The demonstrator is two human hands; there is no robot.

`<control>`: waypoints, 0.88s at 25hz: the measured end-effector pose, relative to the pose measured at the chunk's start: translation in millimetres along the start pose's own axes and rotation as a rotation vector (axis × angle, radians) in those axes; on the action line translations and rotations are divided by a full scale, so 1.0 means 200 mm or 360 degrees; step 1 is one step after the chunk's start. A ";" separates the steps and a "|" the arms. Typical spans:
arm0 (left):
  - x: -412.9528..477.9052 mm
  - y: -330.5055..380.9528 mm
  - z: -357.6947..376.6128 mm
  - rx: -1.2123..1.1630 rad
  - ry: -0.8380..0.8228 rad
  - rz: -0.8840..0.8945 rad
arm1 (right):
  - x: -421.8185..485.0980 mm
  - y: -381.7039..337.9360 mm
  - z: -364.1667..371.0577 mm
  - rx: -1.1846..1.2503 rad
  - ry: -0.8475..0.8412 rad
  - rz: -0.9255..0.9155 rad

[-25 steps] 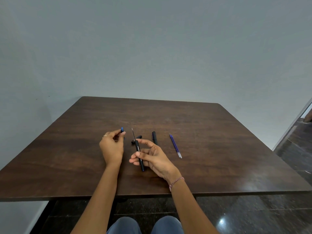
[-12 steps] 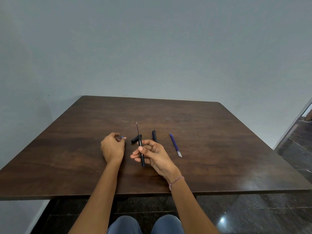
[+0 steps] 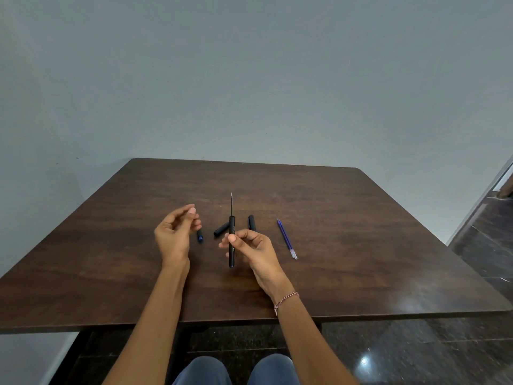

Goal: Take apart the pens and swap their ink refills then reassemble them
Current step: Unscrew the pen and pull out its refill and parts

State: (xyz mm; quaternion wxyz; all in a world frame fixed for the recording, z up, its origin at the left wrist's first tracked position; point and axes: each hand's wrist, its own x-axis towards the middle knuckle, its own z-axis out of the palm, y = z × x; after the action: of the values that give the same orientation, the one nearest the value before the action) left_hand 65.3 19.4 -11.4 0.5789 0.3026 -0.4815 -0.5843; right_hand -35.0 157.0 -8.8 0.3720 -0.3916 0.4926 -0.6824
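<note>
My right hand (image 3: pixel 254 247) pinches a black pen barrel (image 3: pixel 231 254) upright above the table, a thin refill (image 3: pixel 231 204) sticking out of its top. My left hand (image 3: pixel 175 234) hovers to the left with fingers loosely curled and nothing in them. A small blue pen piece (image 3: pixel 200 237) lies on the table just right of that hand. A short black piece (image 3: pixel 221 229) lies left of the barrel. Another black pen part (image 3: pixel 251 222) shows behind my right fingers, partly hidden. A blue refill (image 3: pixel 286 238) lies to the right.
The dark wooden table (image 3: pixel 361 259) stands against a grey wall (image 3: pixel 249 79). Its near edge runs just above my knees (image 3: pixel 233 370). A glossy dark floor shows at the right beyond the table's side edge.
My left hand has let go of the small blue piece, which now lies on the table, and has lifted. My right hand has turned the black barrel more upright.
</note>
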 end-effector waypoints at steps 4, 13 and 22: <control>-0.03 0.02 0.03 -0.0189 -0.0427 -0.0113 | 0.01 0.01 0.00 -0.0141 0.0062 -0.0040; -0.05 0.04 0.05 -0.0255 -0.0654 -0.0391 | 0.01 0.04 0.00 -0.0228 -0.0012 0.0008; -0.02 0.02 0.04 -0.0210 -0.0555 -0.0400 | 0.02 0.06 0.01 -0.0296 -0.0008 0.0077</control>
State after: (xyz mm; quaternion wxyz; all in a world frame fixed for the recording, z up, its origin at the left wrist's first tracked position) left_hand 59.5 26.2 -5.2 0.4280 0.2162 -0.4935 -0.7256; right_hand -34.0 149.3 -18.3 0.3517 -0.4141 0.5622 -0.6235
